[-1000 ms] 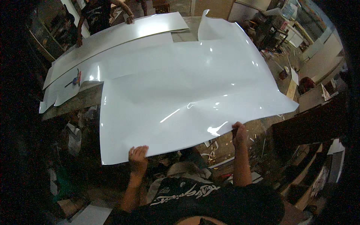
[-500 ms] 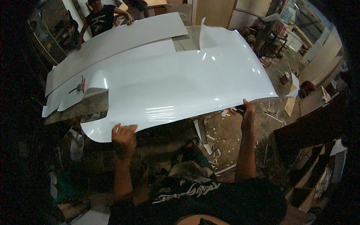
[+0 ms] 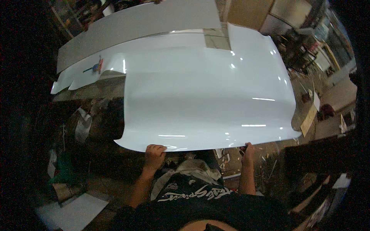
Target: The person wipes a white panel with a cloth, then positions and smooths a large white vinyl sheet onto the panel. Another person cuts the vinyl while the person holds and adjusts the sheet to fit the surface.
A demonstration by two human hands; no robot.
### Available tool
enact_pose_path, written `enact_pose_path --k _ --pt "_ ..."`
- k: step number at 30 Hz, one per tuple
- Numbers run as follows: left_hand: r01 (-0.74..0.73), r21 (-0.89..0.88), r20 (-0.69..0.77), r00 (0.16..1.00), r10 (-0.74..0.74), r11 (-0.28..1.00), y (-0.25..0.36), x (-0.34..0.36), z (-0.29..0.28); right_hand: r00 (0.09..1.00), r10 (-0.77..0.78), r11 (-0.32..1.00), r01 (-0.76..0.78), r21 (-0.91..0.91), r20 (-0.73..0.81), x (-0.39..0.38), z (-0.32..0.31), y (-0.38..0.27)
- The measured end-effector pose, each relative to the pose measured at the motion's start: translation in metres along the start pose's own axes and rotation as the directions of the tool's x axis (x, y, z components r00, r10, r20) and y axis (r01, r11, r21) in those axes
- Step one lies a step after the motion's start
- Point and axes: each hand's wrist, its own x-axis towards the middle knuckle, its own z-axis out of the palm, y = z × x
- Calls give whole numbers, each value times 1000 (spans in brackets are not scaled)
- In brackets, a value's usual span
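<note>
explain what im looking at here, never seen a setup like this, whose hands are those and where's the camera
There is no robot: these are a person's own bare hands. The pictures come from the left of two wide fisheye cameras worn on the head, looking down, so straight edges bend near the rim. The dark shirt at the bottom is the wearer's.

The left hand and right hand grip the near edge of a big, glossy white sheet. Something dark shows at the right hand, too unclear to name.

The sheet is spread over a table, which shows through a gap at the far side. A long grey board lies along that side, and a small red and blue tool rests on the sheet's left part.
</note>
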Motion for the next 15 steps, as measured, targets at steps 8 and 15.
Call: enact_pose_path --k 8,15 --pt "35 -54 137 990 -28 998 -31 -3 63 950 146 920 -233 315 274 131 -4 103" --pt "137 -101 258 960 -107 985 -28 -32 91 929 365 897 -368 245 62 163 10 154"
